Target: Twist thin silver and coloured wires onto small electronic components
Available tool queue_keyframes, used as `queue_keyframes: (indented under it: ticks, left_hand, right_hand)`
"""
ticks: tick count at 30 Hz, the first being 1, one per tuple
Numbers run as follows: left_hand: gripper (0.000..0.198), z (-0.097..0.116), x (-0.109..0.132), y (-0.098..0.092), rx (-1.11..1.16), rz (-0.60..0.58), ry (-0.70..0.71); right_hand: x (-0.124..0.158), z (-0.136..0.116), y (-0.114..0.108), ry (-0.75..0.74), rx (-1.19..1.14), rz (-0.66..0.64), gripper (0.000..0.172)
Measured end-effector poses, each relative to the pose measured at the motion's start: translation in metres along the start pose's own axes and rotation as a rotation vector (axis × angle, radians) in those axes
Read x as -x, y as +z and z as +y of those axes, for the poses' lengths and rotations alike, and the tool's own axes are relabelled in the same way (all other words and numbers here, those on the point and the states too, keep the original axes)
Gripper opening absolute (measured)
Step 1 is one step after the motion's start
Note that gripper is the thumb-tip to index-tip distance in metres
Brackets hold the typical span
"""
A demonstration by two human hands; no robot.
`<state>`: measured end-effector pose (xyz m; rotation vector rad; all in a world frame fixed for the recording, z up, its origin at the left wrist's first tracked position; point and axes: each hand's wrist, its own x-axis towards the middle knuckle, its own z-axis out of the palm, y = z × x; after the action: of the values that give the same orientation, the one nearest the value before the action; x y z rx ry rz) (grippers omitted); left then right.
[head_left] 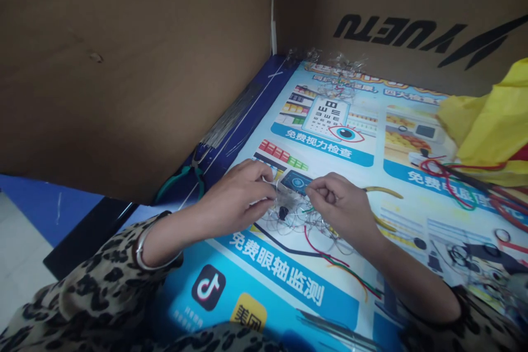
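Observation:
My left hand (241,195) is closed in a pinch, with a thin silvery wire (278,182) at its fingertips. Opposite it, my right hand (342,206) also pinches, its thumb and forefinger on a fine strand of wire. Between and below both hands lies a loose tangle of thin wire (291,214) with a small dark piece (283,213) in it. Red, green and orange wires (340,264) trail from the tangle toward the lower right. A pair of yellow-handled pliers (385,193) lies just behind my right hand, its head hidden.
A printed poster (322,154) covers the table. Brown cardboard (144,66) walls in the left and back. Teal-handled pliers (198,181) and straight wires (226,124) lie left; wire tangles (338,74) at the back; yellow plastic (495,126) and coloured wires (454,176) right.

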<state>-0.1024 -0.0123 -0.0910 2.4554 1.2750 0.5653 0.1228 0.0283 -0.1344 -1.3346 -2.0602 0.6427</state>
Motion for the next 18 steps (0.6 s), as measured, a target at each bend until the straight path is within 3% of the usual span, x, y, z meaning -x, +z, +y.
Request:
queue_keyframes:
  ticks: [7, 12, 18]
  left_hand:
    - [0.010, 0.014, -0.007, 0.035, -0.143, -0.045, -0.052]
    - [0.010, 0.016, -0.006, 0.038, -0.213, -0.040, -0.110]
    - [0.006, 0.011, -0.007, 0.043, -0.095, -0.073, -0.161]
  right_hand:
    - [0.001, 0.001, 0.001, -0.026, -0.012, -0.004, 0.007]
    - [0.001, 0.001, 0.003, -0.048, -0.005, 0.012, 0.007]
    - [0.002, 0.002, 0.005, -0.068, 0.000, 0.034, 0.007]
